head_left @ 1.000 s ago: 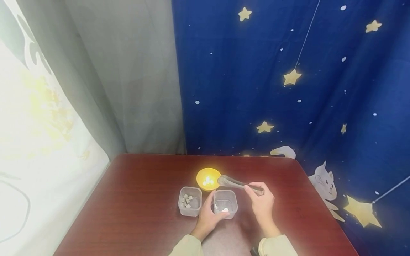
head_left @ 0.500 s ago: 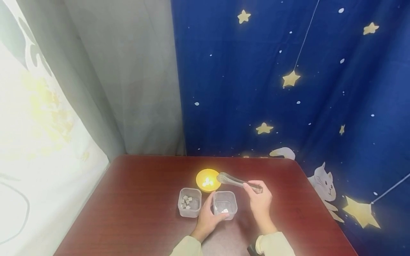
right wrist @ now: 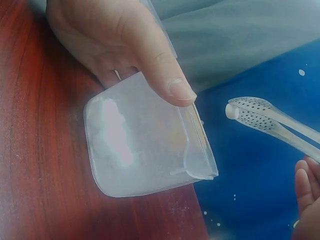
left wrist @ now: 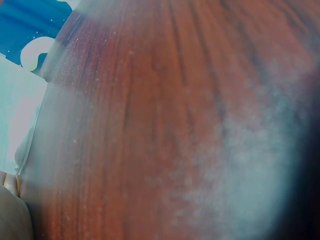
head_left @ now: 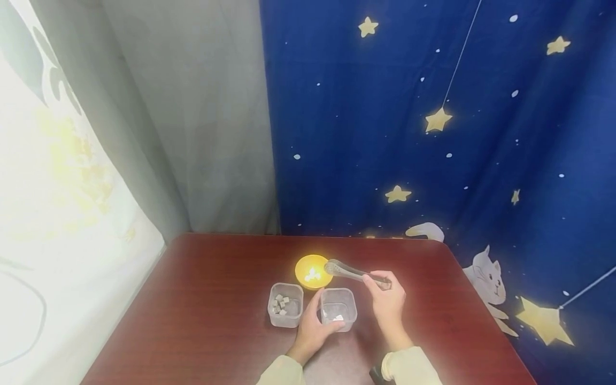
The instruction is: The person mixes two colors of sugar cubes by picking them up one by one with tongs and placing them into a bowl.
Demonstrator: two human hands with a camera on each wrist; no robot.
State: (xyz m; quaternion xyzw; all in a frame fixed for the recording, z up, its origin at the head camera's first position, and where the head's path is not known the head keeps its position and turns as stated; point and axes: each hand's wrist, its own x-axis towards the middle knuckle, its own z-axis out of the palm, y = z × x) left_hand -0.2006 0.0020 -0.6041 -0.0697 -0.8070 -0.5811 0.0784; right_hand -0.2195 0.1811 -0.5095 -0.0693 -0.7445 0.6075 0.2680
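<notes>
My left hand (head_left: pixel 310 327) grips a clear plastic container (right wrist: pixel 155 145) from its left side, thumb over the near rim. A small white piece (head_left: pixel 339 317) lies inside that container. Metal tongs (head_left: pixel 347 271) with perforated tips are held in my right hand (head_left: pixel 390 307). Between the tips, in the right wrist view, is a small pale piece (right wrist: pixel 232 111). The tips hover by the right rim of a yellow bowl (head_left: pixel 303 264), which holds several bright white pieces (head_left: pixel 313 275). Mostly tabletop fills the left wrist view.
Left of the gripped container stands a second clear container (head_left: pixel 285 322) with several greyish cubes (head_left: pixel 280 303). All stand on a reddish-brown table (head_left: pixel 216 299). Grey and blue star-patterned curtains (head_left: pixel 337 133) hang behind the table's far edge.
My right hand has shifted slightly to the left with the tongs. The left hand keeps its grip on the container, and the containers and bowl stay in place.
</notes>
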